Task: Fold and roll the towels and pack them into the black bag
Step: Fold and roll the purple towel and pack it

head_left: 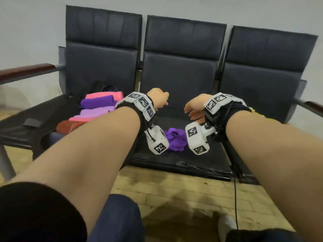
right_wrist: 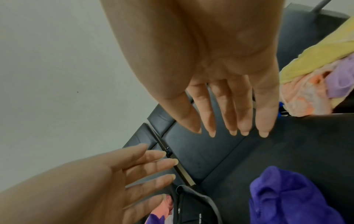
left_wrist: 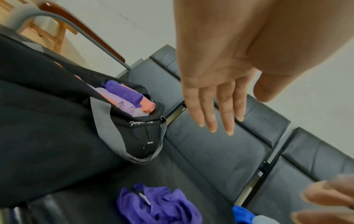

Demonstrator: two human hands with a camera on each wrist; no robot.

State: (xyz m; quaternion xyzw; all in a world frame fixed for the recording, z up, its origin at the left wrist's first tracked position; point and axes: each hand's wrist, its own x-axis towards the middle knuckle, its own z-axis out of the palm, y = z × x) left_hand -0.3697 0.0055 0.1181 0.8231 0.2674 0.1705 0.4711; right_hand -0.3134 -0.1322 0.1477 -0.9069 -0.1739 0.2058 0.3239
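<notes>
Dark padded bench seat [head_left: 201, 154] bears a crumpled purple towel [head_left: 175, 139] between the empty, straight-fingered left hand [head_left: 158, 98] and right hand [head_left: 194, 109], likely for folding.

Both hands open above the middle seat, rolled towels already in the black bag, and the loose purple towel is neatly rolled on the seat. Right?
Not quite. The purple towel lies crumpled, not rolled, as the left wrist view shows. The rest holds: left hand and right hand are open with straight fingers above the middle seat, and rolled towels sit in the black bag.

Three-seat dark bench [head_left: 180, 81], tiled floor [head_left: 174, 194]
</notes>
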